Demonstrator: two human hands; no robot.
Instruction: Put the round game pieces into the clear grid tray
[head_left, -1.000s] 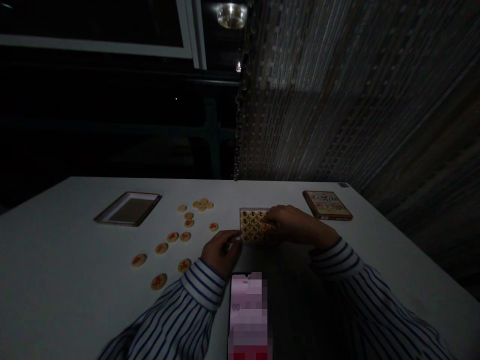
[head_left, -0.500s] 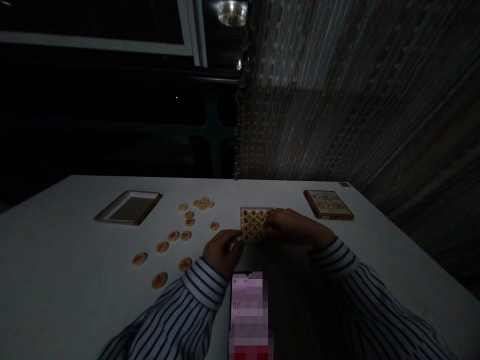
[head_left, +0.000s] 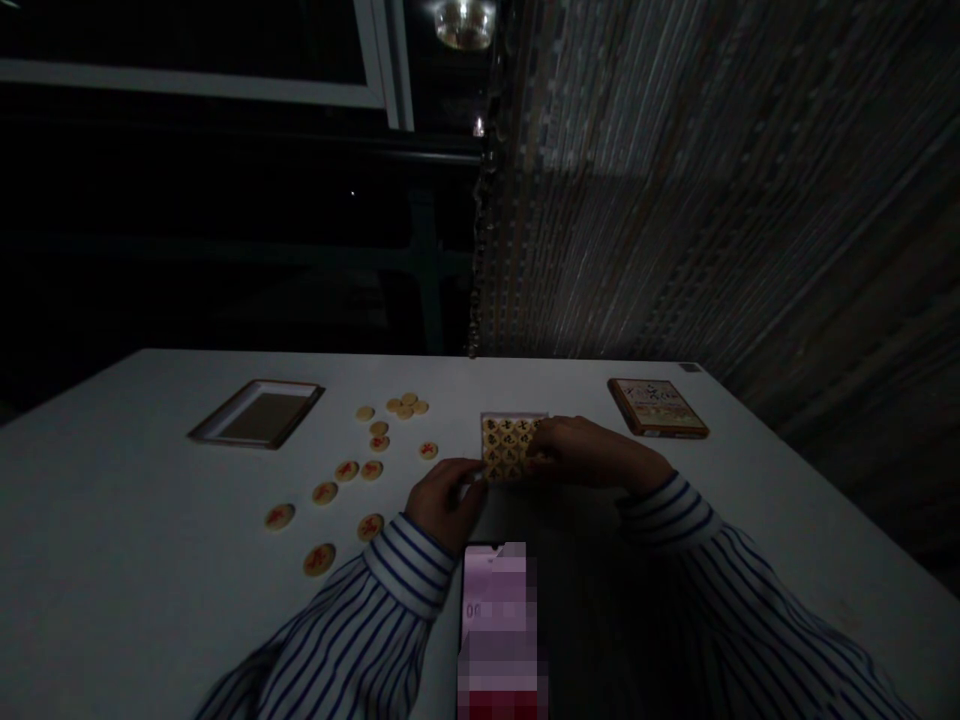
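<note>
A small shallow box (head_left: 514,415) stands in the middle of the table, with rows of round wooden xiangqi pieces (head_left: 510,440) in it, their black characters facing up. At its near left corner, my left hand (head_left: 448,500) grips the edge between thumb and fingers. My right hand (head_left: 581,452) is closed over the box's right side, fingertips down at the pieces. Whatever lies under those fingers is hidden. To the left, several loose xiangqi pieces (head_left: 325,493) are scattered, some showing red characters. Farther back, a few plain-looking ones (head_left: 406,411) lie close together.
An open box lid or tray (head_left: 225,440) lies at the far left. A flat printed box (head_left: 660,408) is at the far right. Near me, a lit phone (head_left: 496,620) rests between my forearms. A bead-string curtain (head_left: 600,250) hangs beyond the white table (head_left: 150,560). Lighting is dim.
</note>
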